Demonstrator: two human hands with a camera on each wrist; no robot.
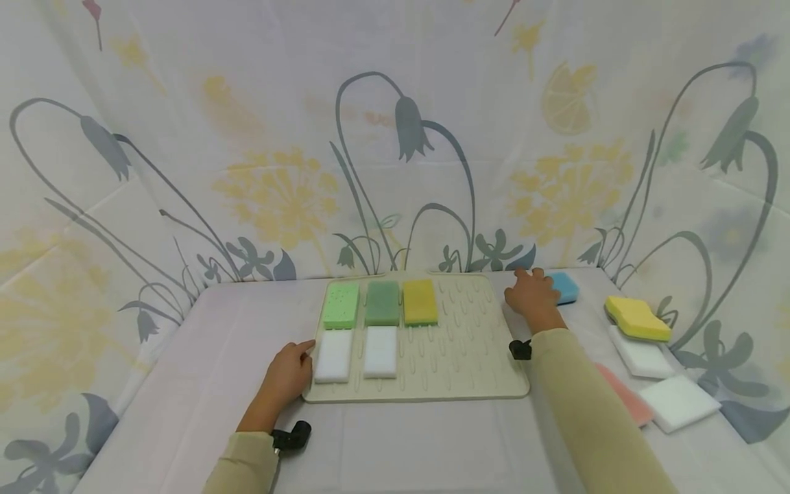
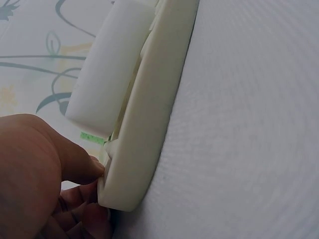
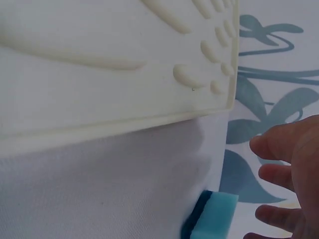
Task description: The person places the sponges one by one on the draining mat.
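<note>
A pale beige ridged tray (image 1: 457, 357) lies on the table. On its left part stand a speckled light green sponge (image 1: 341, 305), a darker green sponge (image 1: 382, 302), a yellow sponge (image 1: 420, 302) and two white sponges (image 1: 333, 355) (image 1: 380, 352). My left hand (image 1: 289, 374) is at the tray's left edge, thumb and fingers pinching the rim (image 2: 144, 129). Past the tray's back right corner, my right hand (image 1: 533, 296) hovers with fingers spread and loosely bent, holding nothing. Close beside it is a blue sponge (image 3: 217, 214) with a dark blue layer, apart from the fingers in the right wrist view.
Along the table's right side lie a yellow wavy sponge (image 1: 638, 318), two white pads (image 1: 642, 357) (image 1: 680, 402) and a pink sponge (image 1: 623, 394), partly covered by my right sleeve (image 1: 592, 405). A flower-printed cloth (image 1: 278, 123) hangs behind the table and at its sides.
</note>
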